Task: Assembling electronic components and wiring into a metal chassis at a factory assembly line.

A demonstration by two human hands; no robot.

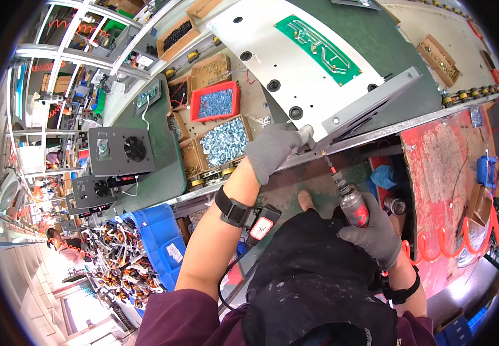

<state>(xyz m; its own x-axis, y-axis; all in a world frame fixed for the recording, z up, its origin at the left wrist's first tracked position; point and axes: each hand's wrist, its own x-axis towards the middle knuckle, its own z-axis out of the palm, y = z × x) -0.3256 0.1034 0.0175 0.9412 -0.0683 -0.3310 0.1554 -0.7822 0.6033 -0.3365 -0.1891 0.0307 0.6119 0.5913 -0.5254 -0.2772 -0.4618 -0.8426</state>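
My left hand [271, 151], in a grey glove, is closed at the near corner of a grey metal bracket [370, 109]. This bracket stands along the near edge of a white panel [255, 34] with round black holes or plugs. A green circuit board [318, 51] lies on the panel. My right hand [373, 235], also gloved, grips a power screwdriver [353, 206] with a silver and red body. Its bit points up toward the bracket's near corner, and a small brass-coloured piece shows at the tip. The tip appears slightly apart from the bracket.
Left of the panel stand a red bin [215, 101] of small metal parts and a cardboard box [225, 141] of silvery hardware. A chain conveyor [203, 180] runs along the bench edge. A red coiled hose [451, 248] hangs at right. A blue crate [160, 230] sits lower left.
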